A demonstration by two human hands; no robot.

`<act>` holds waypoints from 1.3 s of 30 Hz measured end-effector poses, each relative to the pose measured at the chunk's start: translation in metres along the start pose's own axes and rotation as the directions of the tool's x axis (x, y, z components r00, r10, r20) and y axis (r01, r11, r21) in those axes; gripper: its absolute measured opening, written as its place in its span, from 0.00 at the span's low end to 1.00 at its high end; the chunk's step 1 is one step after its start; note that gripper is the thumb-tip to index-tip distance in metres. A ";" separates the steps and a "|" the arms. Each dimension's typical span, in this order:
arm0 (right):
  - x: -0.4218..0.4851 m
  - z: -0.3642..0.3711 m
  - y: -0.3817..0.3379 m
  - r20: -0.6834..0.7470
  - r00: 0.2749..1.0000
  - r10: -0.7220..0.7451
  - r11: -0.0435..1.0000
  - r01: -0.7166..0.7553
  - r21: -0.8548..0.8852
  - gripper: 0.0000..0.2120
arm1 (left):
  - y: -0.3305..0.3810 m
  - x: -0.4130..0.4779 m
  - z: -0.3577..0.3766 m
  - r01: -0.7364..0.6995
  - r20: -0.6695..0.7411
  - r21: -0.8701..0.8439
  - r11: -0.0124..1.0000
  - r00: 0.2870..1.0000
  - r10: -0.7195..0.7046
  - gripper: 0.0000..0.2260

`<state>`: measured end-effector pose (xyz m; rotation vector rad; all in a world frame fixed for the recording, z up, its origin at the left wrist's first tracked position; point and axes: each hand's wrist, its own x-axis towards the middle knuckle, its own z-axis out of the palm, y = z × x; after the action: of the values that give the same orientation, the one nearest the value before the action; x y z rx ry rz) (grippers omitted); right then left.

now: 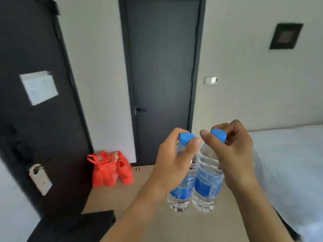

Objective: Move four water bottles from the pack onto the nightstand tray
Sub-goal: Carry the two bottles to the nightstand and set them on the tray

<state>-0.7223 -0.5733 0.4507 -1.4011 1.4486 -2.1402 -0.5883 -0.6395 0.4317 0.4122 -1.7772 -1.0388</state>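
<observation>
Left hand (172, 159) grips left bottle (181, 189) by neck; right hand (234, 151) grips right bottle (207, 184) likewise. Both clear plastic, blue caps, blue labels, held upright, side by side, above floor. Red pack (110, 169) beyond, nr dark door (162, 81).

Two water bottles are being held upright by their necks, the left bottle (181, 187) in the left hand (174, 158), the right bottle (208, 180) in the right hand (234, 151), above the floor (148, 198).

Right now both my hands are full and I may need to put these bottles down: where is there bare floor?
Bare floor lies between the red bag and the bed, under the two bottles. It is tighter by the bag and the dark door, and at the black object lower left.
</observation>
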 end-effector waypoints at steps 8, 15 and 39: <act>0.050 -0.292 0.013 -0.442 0.893 -0.089 0.935 -0.078 -0.347 0.16 | -0.013 0.068 0.312 0.068 0.410 -0.305 0.950 0.910 0.067 0.16; 0.088 -0.546 0.027 -0.585 0.775 -0.238 0.824 -0.158 -0.544 0.17 | -0.003 0.112 0.594 0.106 0.542 -0.439 0.892 0.823 0.169 0.17; 0.310 -1.176 0.156 -0.797 0.260 -0.545 0.651 -0.467 -0.598 0.18 | -0.013 0.325 1.337 0.214 0.763 -0.595 0.774 0.452 0.462 0.10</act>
<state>-1.8601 -0.1179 0.4259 0.2891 3.0993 -2.6233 -1.9087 -0.2508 0.4294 -0.9105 -2.0933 -1.8496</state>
